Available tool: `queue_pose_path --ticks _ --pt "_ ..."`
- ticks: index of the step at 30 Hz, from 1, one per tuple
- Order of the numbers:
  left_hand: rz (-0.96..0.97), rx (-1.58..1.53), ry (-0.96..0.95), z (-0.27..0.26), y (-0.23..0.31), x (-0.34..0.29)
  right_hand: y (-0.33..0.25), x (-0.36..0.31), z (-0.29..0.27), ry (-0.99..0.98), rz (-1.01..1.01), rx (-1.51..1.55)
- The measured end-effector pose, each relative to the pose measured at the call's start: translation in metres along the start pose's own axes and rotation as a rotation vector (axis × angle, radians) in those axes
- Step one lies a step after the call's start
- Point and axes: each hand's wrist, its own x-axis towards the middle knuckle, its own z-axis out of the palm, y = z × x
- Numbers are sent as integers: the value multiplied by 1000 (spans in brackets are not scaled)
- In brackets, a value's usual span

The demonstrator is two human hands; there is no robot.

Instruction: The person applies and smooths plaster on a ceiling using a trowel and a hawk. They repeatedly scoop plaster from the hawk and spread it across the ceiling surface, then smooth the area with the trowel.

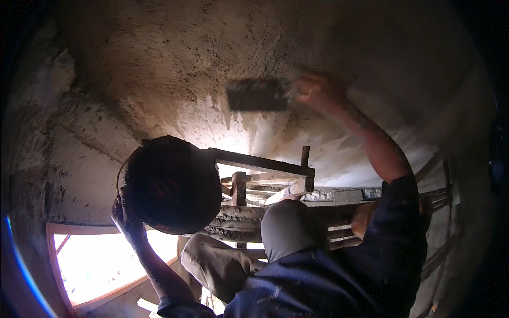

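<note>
My right hand is raised to the rough plastered surface at the top of the view, closed around the handle of a plastering trowel. The trowel's dark rectangular blade lies against or close to the plaster; motion blurs it, so contact is hard to judge. Lower on the left, my left hand grips the edge of a dark round bucket. A thin wire handle curves along the bucket's left side. Shadow hides what the bucket contains.
Rough timber poles and boards cross the middle, with a wooden beam jutting beside the bucket. A bright framed window opening is at lower left. Cloth-covered rounded shapes, perhaps knees, rise near the poles. Plastered wall curves around the left.
</note>
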Motion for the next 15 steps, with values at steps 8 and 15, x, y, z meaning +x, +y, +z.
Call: queue_pose_path --ticks 8,15 --pt "-102 26 14 -8 -9 -1 -85 55 -17 -664 -113 1156" --pt "-21 102 35 -8 -8 -3 -27 90 69 -223 603 557"
